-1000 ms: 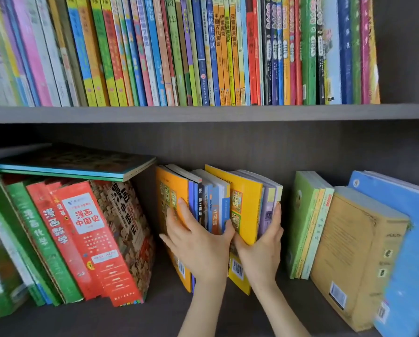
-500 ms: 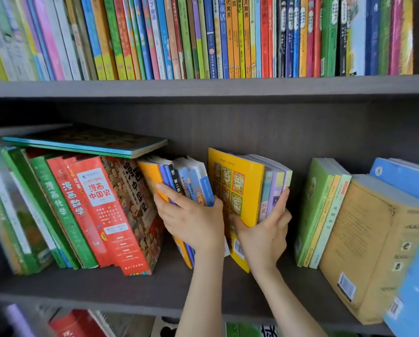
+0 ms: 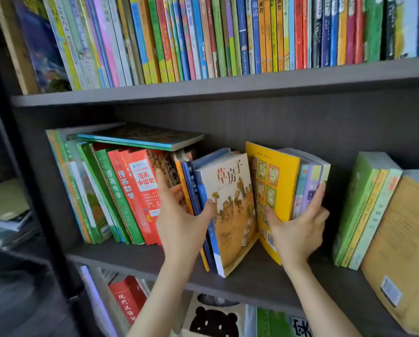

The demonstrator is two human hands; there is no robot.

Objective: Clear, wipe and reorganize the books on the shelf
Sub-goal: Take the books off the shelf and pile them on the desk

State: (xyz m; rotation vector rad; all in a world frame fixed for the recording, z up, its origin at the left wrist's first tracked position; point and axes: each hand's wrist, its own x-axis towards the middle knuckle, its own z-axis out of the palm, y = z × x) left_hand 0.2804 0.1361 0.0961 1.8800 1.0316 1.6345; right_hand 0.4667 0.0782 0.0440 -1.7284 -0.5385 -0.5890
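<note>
On the middle shelf (image 3: pixel 140 257) two small stacks of books stand apart in a V. My left hand (image 3: pixel 179 222) grips the left stack, whose front book has a tan illustrated cover (image 3: pixel 232 215); thumb on the cover, fingers behind the blue spines. My right hand (image 3: pixel 298 229) grips the right stack, fronted by a yellow book (image 3: pixel 274 181), thumb on its cover and fingers round the pale spines at the far side. Both stacks lean, with their lower corners over the shelf's front edge.
Red and green books (image 3: pixel 130 195) lean at the left under a flat-lying book (image 3: pixel 142 137). Green books (image 3: pixel 364 210) and a thick tan book (image 3: pixel 398 242) lean at the right. The upper shelf (image 3: pixel 227 86) is packed with upright spines. More books sit below.
The single cluster has been split: my left hand swung its books leftward, exposing the tan cover, while my right hand kept the yellow stack. The view has pulled back and shifted left.
</note>
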